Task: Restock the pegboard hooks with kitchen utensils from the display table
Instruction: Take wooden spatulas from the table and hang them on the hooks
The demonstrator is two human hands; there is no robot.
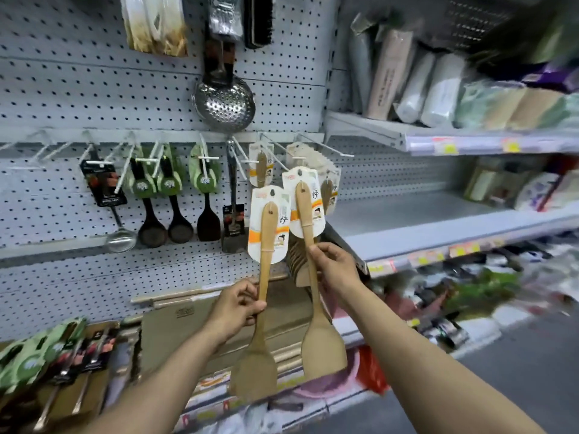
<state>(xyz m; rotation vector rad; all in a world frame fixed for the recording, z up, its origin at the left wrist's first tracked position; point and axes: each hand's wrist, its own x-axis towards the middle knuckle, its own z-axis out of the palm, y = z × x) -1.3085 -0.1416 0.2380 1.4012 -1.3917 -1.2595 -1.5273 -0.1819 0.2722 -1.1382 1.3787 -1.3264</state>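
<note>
My left hand (238, 305) grips the handle of a wooden spatula (254, 371) with a white card label, blade hanging down. My right hand (332, 267) pinches the handle of a second wooden spatula (322, 346), its card raised close to the white hooks (326, 148) on the grey pegboard (62, 98). More carded wooden spatulas (261, 169) hang on those hooks just behind. Both spatulas are upright, side by side, in front of the pegboard.
Black spoons with green cards (169, 195), a ladle (120, 236) and a steel skimmer (224, 101) hang to the left. Utensils lie on the display table (47, 364) at lower left. Grey shelves (438, 220) with packaged goods stand at right.
</note>
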